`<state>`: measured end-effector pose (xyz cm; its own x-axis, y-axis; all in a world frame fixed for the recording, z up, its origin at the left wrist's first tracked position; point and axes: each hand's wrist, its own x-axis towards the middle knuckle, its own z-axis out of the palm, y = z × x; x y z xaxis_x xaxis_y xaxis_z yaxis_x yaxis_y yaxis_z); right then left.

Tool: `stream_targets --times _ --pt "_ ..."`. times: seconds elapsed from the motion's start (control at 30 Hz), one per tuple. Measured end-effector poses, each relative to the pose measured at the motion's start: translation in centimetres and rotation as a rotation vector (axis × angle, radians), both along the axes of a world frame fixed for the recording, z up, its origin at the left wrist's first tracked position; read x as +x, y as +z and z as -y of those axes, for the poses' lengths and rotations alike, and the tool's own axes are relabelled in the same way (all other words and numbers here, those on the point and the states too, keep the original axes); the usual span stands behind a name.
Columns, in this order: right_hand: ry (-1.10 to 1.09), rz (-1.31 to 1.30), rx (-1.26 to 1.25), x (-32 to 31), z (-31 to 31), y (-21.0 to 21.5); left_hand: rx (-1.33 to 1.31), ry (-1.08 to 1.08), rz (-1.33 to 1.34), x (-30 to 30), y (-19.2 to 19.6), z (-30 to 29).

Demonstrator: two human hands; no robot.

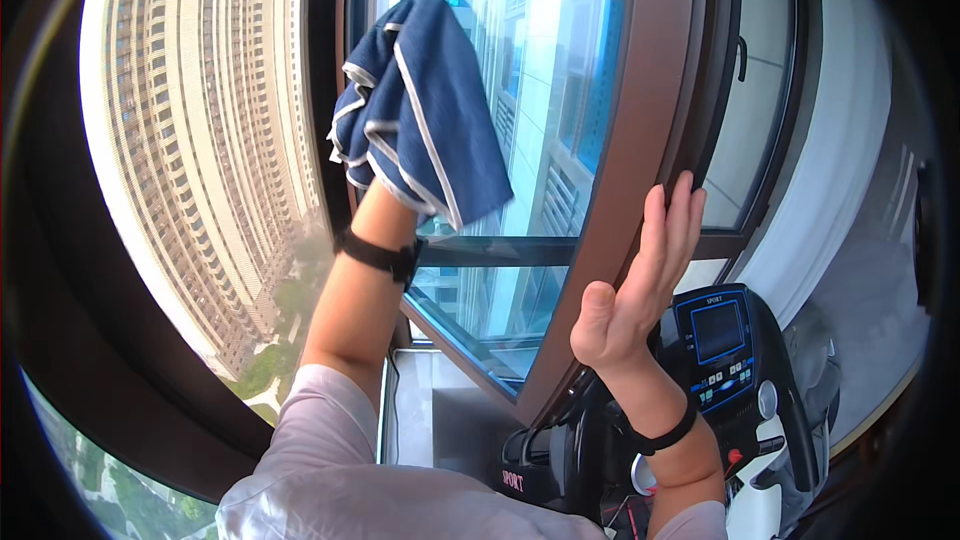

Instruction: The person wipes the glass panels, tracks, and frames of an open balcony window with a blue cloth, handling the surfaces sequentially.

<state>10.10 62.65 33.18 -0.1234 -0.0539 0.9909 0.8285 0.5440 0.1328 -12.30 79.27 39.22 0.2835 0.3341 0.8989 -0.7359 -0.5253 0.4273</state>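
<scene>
A blue cloth with white edging (430,100) drapes over my left hand, whose fingers are hidden beneath it. Only the left wrist (382,208) and the forearm below, with a black band, come out from under the folds. The cloth lies over the upper left of a window pane (560,130), close to the frame's left side. My right hand (640,290) is raised at the brown window frame (655,70), fingers stretched upward and thumb apart, holding nothing. It looks to rest against the frame, though the contact is hard to make out. A black band circles that wrist too.
A treadmill console (715,340) with a dark screen stands below and right of my right hand. Another window (760,80) with a dark handle and a white curtain (850,90) are at the right. High-rise buildings (200,120) show outside at the left.
</scene>
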Motion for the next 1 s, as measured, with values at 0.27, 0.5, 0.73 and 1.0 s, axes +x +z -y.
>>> stream_targets --times 0.27,0.5,0.73,1.0 --pt "-0.011 -0.025 -0.001 -0.9 -0.1 0.8 0.107 1.556 -0.221 -2.1 -6.4 3.0" --pt "-0.052 0.016 -0.004 -0.5 0.3 0.3 0.36 1.459 -0.232 6.9 -14.1 12.5" --pt "-0.065 0.009 -0.002 0.4 0.0 -0.1 0.453 1.63 -0.184 1.3 -3.2 1.8" --pt "-0.047 0.011 -0.009 0.3 0.3 -0.1 0.216 1.893 -0.264 -9.8 6.4 -10.2"
